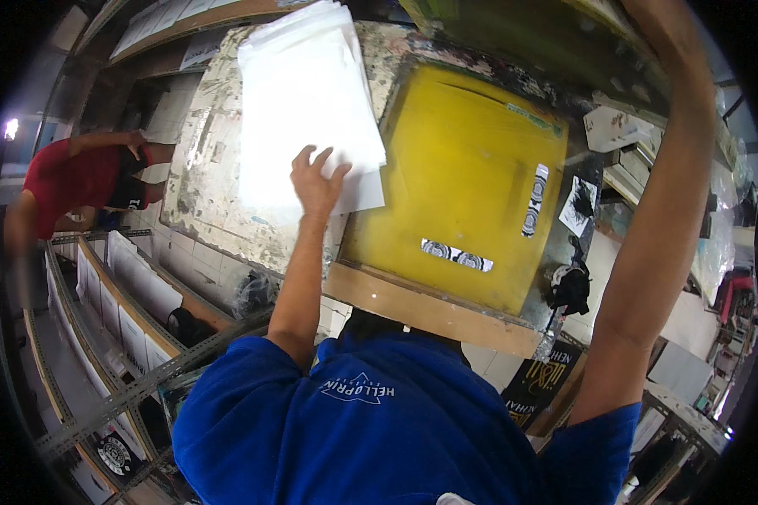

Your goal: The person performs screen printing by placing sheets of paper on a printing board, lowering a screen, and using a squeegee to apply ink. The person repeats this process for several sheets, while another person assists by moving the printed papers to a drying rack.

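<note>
A stack of thin white sheets or flat bags [303, 101] lies on the worn, paint-stained table [206, 168]. My left hand [318, 181] is over its near right part, fingers spread and slightly bent, thumb apart, with nothing seen in its grasp. To the right of the stack is a flat yellow board [446, 168] bearing two black-and-white patterned strips [456, 254], one near its front edge and one at its right. My right arm [661, 194] reaches up to the far right, beside a raised olive-coloured framed panel [522, 38]. The right hand's fingers are cut off by the picture's top edge.
A wooden bar [429, 307] runs along the board's near edge. Black crumpled cloth [569, 286] and a black-smeared paper [579, 206] lie at its right. Shelves [118, 303] with wooden-edged panels stand at left. A person in a red shirt [80, 181] stands beyond them.
</note>
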Demonstrator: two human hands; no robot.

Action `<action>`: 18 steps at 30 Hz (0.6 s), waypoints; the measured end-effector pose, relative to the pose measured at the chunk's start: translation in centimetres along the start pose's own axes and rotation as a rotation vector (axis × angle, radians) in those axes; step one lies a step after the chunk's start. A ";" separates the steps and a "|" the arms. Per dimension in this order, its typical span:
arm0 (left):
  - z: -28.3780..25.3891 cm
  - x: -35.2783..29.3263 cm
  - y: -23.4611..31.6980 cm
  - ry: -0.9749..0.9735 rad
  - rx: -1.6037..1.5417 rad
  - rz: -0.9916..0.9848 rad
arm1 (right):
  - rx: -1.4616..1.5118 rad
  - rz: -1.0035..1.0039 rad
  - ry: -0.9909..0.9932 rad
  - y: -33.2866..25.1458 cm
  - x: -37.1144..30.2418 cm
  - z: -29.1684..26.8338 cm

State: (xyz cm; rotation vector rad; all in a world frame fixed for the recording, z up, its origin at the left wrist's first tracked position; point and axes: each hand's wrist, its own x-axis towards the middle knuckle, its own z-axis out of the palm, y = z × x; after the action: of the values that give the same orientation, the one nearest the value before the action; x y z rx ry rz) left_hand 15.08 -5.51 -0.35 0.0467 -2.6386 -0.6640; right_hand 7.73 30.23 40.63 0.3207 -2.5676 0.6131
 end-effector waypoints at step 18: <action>1.3 -1.6 2.7 -0.551 0.017 0.326 | 0.035 0.077 0.063 1.0 1.0 0.1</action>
State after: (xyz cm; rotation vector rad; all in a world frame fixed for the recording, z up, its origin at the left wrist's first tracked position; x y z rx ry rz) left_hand 16.20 -2.26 -0.79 -0.6326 -3.0603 -0.6047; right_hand 6.49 30.97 40.73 0.2118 -2.5208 0.6855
